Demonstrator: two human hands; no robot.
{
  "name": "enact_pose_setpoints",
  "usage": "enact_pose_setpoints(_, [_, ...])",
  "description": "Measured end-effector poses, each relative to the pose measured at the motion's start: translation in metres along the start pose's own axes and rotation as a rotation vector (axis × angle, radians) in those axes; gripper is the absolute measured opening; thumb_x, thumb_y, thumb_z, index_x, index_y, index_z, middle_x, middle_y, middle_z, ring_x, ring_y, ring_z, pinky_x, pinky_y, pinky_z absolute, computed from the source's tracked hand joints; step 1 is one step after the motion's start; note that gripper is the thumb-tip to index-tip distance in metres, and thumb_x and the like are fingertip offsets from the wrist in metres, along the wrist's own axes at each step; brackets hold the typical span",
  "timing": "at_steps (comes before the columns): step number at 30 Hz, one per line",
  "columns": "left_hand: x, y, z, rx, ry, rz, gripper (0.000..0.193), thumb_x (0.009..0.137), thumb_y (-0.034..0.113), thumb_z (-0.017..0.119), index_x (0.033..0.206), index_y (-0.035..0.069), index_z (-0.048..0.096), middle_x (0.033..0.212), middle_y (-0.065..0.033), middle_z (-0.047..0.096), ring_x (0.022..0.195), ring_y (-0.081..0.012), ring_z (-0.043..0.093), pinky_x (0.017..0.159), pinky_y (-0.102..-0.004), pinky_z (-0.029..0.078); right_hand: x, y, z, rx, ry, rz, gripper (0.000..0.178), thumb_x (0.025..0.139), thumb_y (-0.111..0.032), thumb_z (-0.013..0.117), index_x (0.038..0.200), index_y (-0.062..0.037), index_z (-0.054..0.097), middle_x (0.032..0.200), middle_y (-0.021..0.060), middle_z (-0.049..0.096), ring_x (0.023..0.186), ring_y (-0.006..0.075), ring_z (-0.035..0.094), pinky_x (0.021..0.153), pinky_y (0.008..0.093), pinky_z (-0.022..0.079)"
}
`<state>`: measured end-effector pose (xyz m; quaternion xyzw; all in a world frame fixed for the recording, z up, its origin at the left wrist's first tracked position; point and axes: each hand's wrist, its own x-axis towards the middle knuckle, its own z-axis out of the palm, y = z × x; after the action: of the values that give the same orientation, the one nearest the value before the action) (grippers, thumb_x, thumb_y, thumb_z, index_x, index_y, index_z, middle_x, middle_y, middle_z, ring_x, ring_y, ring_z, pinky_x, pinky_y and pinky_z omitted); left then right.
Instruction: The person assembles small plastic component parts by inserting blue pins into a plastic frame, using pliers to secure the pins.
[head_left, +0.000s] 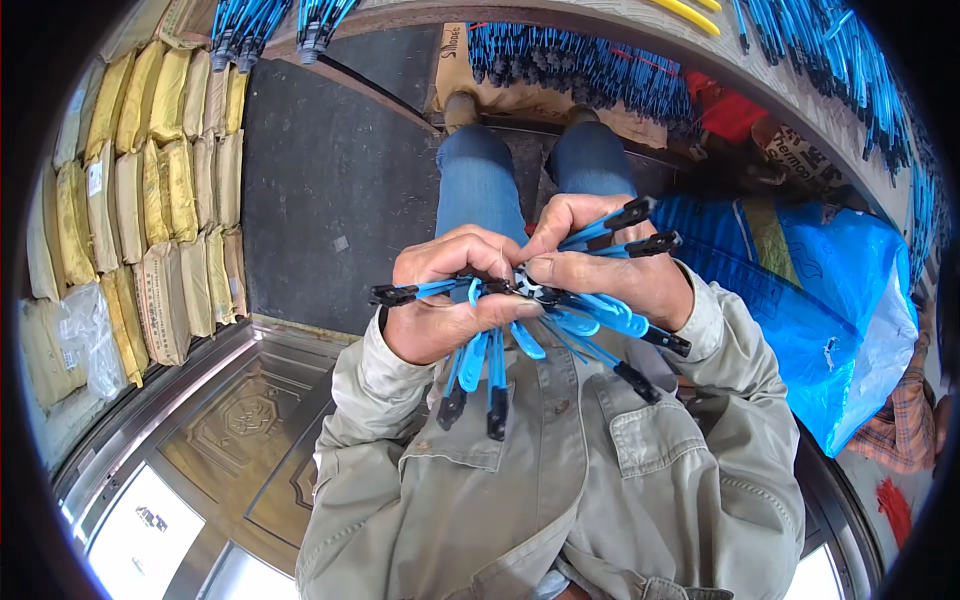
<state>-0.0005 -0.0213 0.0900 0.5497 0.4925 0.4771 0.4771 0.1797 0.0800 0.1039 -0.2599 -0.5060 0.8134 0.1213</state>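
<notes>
Near its hub, a blue-and-black spoked piece is gripped by the left hand and right hand, before the jacket; spokes are splayed left, right and bodyward, widest crosswise. Dark floor, tabletop ahead and stacked packages at left are noted.

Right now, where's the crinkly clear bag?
In the head view, the clear plastic bag is at the left, against the stacked packages, well left of the left hand.

The person's left hand and right hand are meeting before the torso, each pinching between thumb and bent fingers, while the left forearm and right forearm are angling inward.
</notes>
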Motion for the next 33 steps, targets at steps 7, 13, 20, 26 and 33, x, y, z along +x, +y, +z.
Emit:
enact_pose_setpoints(7, [-0.003,0.008,0.001,-0.081,0.019,-0.103,0.028,0.062,0.007,0.079,0.084,0.002,0.061,0.084,-0.0113,0.064,0.074,-0.0161,0.061,0.065,-0.0275,0.048,0.005,0.014,-0.016,0.226,-0.148,-0.119,0.022,0.075,-0.009,0.068,0.093,0.0020,0.062,0.084,0.0039,0.063,0.078,0.0107,0.056,0.068,0.0250,0.044])
enact_pose_setpoints(13, [-0.001,0.001,-0.001,-0.036,-0.066,0.015,0.042,0.061,0.005,0.078,0.100,0.002,0.065,0.087,-0.0126,0.065,0.075,-0.0195,0.062,0.066,-0.0285,0.049,-0.016,0.022,-0.011,-0.190,-0.078,-0.508,0.044,0.071,-0.009,0.070,0.111,0.0004,0.055,0.086,0.0058,0.061,0.081,0.0170,0.058,0.070,0.0303,0.046])
enact_pose_setpoints(20, [0.008,0.002,0.000,0.006,-0.175,0.123,0.040,0.061,0.010,0.079,0.098,0.001,0.065,0.088,-0.0147,0.067,0.079,-0.0224,0.064,0.068,-0.0310,0.051,-0.022,0.054,0.002,-0.426,0.234,-0.702,0.051,0.066,-0.019,0.078,0.109,-0.0032,0.055,0.079,0.0071,0.060,0.072,0.0209,0.058,0.068,0.0314,0.046])
enact_pose_setpoints(26, [0.006,0.007,-0.005,0.014,-0.272,0.078,0.036,0.069,0.007,0.072,0.103,0.003,0.065,0.091,-0.0149,0.065,0.085,-0.0243,0.064,0.073,-0.0321,0.050,-0.029,0.054,0.011,-0.420,0.314,-0.633,0.048,0.064,-0.023,0.081,0.101,-0.0026,0.059,0.079,0.0059,0.061,0.073,0.0192,0.059,0.067,0.0306,0.046])
enact_pose_setpoints(33, [0.007,0.003,-0.002,-0.082,-0.169,0.108,0.036,0.062,0.009,0.077,0.095,0.001,0.067,0.086,-0.0155,0.066,0.078,-0.0241,0.065,0.067,-0.0308,0.052,-0.028,0.056,0.022,-0.272,0.404,-0.620,0.041,0.064,-0.020,0.080,0.095,-0.0028,0.061,0.081,0.0057,0.063,0.074,0.0180,0.060,0.069,0.0300,0.046])
